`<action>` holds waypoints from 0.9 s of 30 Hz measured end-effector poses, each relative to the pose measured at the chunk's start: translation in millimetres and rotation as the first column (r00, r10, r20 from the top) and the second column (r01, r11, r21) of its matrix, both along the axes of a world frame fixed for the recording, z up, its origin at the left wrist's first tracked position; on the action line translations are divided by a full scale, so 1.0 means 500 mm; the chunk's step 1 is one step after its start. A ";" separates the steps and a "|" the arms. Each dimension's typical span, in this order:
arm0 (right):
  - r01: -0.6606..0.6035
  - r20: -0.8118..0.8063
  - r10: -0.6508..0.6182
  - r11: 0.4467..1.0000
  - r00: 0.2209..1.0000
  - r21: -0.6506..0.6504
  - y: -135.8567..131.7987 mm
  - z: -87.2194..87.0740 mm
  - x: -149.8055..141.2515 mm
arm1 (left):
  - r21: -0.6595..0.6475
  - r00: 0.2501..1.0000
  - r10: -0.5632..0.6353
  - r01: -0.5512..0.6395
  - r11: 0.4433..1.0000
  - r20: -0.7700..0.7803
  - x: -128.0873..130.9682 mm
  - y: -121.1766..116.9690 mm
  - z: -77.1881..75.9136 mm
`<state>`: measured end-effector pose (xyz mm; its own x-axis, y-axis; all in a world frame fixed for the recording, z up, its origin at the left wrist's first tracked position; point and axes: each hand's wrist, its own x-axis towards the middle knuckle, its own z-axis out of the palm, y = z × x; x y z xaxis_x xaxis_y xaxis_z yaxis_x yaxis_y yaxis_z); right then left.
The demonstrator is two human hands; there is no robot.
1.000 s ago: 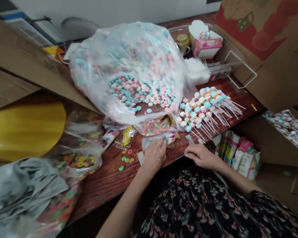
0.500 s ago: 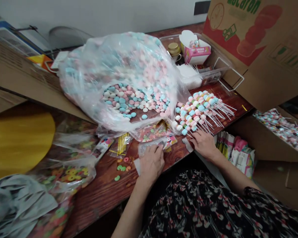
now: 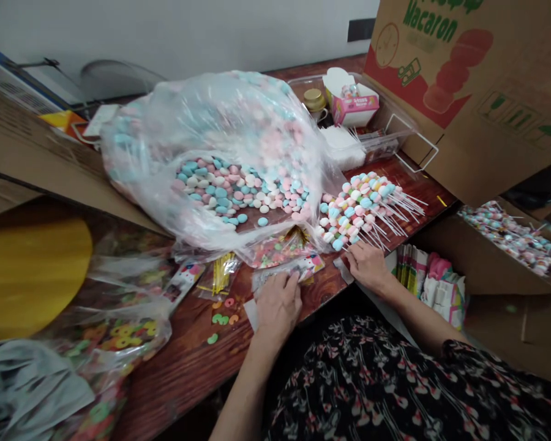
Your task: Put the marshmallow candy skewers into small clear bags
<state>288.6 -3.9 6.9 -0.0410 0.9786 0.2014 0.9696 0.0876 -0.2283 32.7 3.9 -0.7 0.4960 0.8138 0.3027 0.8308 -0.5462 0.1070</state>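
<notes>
My left hand (image 3: 279,304) lies with its fingers over clear plastic packets (image 3: 267,274) with a colourful print, near the table's front edge. My right hand (image 3: 366,264) rests at the edge, fingers slightly bent and apart, beside a heap of candy sticks (image 3: 360,205). Each stick carries pink, blue and white sweets on a white stem. A small clear plastic piece (image 3: 343,269) lies by the right fingertips. Behind my hands stands a large open plastic bag (image 3: 202,116) full of loose pastel sweets (image 3: 220,193). A bag of coloured ring candies (image 3: 278,250) sits before it.
Gold twist ties (image 3: 223,274) and loose candy rings (image 3: 220,319) lie left of my left hand. A clear bin (image 3: 397,131) holds a pink box and white sticks. Cardboard boxes flank the table; a lower box (image 3: 475,245) at right holds wrapped candy sticks.
The view has shifted slightly, so most things on the table appear a little further left and lower. Both hands stay in nearly the same places.
</notes>
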 end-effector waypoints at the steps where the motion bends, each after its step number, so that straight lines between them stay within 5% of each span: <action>1: 0.010 -0.024 -0.010 1.000 1.000 0.017 -0.001 0.000 0.001 | -0.006 1.000 0.004 -0.004 1.000 0.012 -0.001 0.000 -0.001; 9: 0.087 -0.370 -0.015 0.981 0.929 0.176 -0.022 0.008 0.021 | -0.104 0.919 0.101 -0.066 0.992 0.381 -0.012 0.031 -0.022; 16: 0.120 -0.529 0.051 0.951 0.847 0.283 -0.051 0.025 0.038 | -0.095 0.990 0.027 -0.014 0.995 0.135 -0.019 0.002 -0.019; 20: 0.091 -0.622 0.076 0.968 0.779 0.232 -0.059 0.020 0.031 | -0.077 0.983 0.019 -0.005 0.997 0.184 -0.025 -0.002 -0.020; 23: 0.131 -0.727 0.006 0.983 0.687 0.132 -0.061 0.018 0.010 | -0.097 0.969 0.068 -0.047 0.994 0.237 -0.023 0.011 -0.017; 27: 0.049 -0.893 -0.068 0.997 0.445 -0.051 -0.057 0.024 -0.041 | -0.194 0.932 0.138 -0.075 0.978 0.336 -0.018 0.033 -0.009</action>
